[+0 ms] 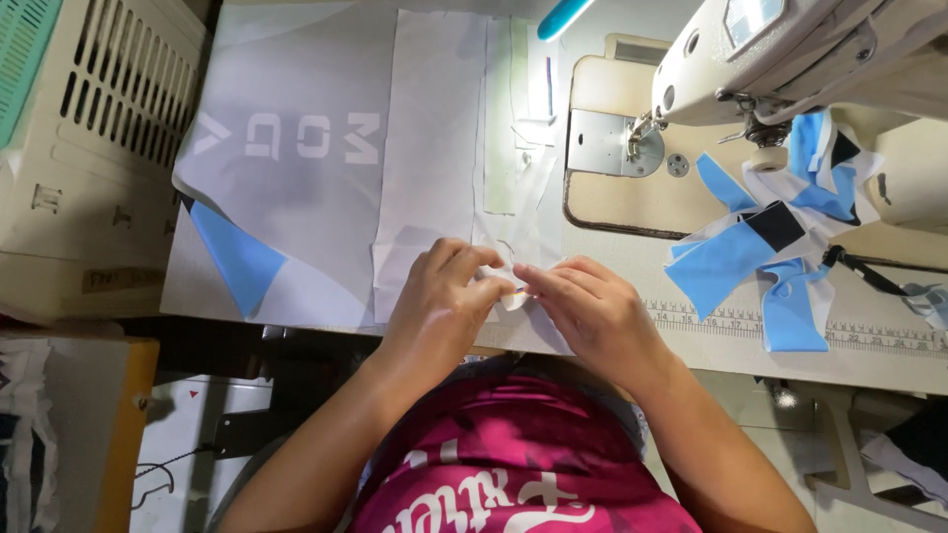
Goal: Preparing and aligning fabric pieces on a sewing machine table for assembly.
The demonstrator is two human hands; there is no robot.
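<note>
My left hand (446,296) and my right hand (592,304) meet at the near edge of the sewing table, fingertips pinching a small white piece of fabric (513,292) between them. Both hands rest on a long white fabric strip (431,158) that runs away from me across the table. Thin white and pale green strips (512,118) lie just beyond my fingers. The pinched piece is mostly hidden by my fingers.
A cream sewing machine (790,49) stands at the far right, its needle plate (602,143) beside the strips. Blue, white and black cut pieces (770,247) pile under it. A large white and blue printed panel (286,168) lies left. A slatted plastic crate (89,118) stands far left.
</note>
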